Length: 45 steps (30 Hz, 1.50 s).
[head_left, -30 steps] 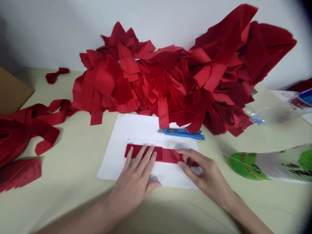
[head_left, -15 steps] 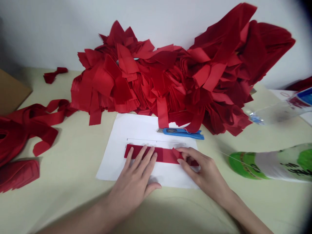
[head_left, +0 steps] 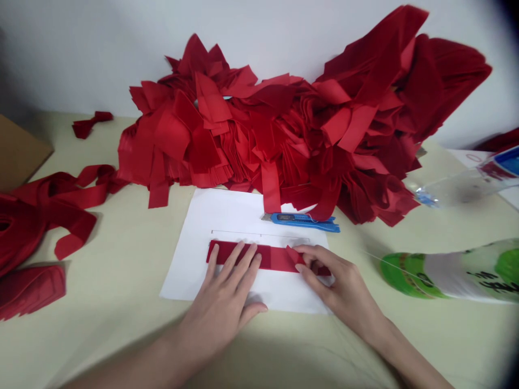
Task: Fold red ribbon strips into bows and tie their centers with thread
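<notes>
A red ribbon strip (head_left: 279,259) lies across a white paper sheet (head_left: 186,270), just below a thin ruled line with tick marks. My left hand (head_left: 227,292) is flat, its spread fingertips pressing on the ribbon's left half. Pinched between the thumb and fingers of my right hand (head_left: 338,281) is a folded-back end of the ribbon, raised slightly near the right side. More red ribbon shows beneath those fingers. A blue utility knife (head_left: 304,220) rests on the paper's upper edge, its blade tip pointing left.
A large heap of red ribbon pieces (head_left: 251,135) leans along the wall. Coiled ribbon (head_left: 32,221) and a stack of cut pieces (head_left: 32,292) lie at left, near a cardboard box (head_left: 20,151). At right lie a green-labelled bottle (head_left: 450,275) and a clear bottle (head_left: 462,186).
</notes>
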{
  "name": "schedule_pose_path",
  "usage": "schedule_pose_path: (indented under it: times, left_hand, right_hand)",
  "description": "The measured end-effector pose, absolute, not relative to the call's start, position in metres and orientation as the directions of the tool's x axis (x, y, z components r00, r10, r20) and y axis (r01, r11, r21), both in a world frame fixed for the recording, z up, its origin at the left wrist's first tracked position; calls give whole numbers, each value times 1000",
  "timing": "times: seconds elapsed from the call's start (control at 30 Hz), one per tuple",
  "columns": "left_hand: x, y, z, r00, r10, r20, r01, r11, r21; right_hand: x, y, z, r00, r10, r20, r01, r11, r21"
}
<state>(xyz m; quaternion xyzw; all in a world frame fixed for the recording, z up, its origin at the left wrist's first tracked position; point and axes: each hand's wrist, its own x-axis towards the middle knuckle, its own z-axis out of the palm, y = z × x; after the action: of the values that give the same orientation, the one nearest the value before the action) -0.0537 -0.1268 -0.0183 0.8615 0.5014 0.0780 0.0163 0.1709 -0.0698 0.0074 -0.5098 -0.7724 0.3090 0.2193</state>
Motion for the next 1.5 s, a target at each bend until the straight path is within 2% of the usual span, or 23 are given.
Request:
schedule_pose_path:
  times: [0.2, 0.43, 0.7, 0.97, 1.17, 1.37, 1.5]
  left_hand:
    - [-52, -127, -18, 452, 884, 122, 873, -466, 143]
    - [-52, -127, -17, 449, 883, 138, 868, -468, 169]
    - [-51, -129, -19, 437, 888, 140, 883, -454, 121]
    - [-52, -128, -20, 437, 887, 149, 878, -457, 143]
    - [-53, -127, -19, 447, 882, 148, 873, -466, 141]
    - [-52, -127, -19, 453, 878, 156, 874, -472, 115]
    - [-52, -127, -18, 446, 880, 162, 875, -467, 130]
  right_hand:
    - [163, -74, 10, -273, 946, 177, 650, 317, -691]
    - [138, -75, 3, -528, 808, 263, 646, 583, -493]
    - [130, -78, -1, -608, 723, 328, 630, 691, -354]
    - [122, -75, -5, -624, 702, 345, 588, 712, -385]
    - [135, -79, 7, -659, 656, 368, 570, 755, -324]
    - [176, -86, 9, -477, 768, 428, 706, 624, -335]
    - [188, -89, -2, -489, 769, 413, 735, 618, -281]
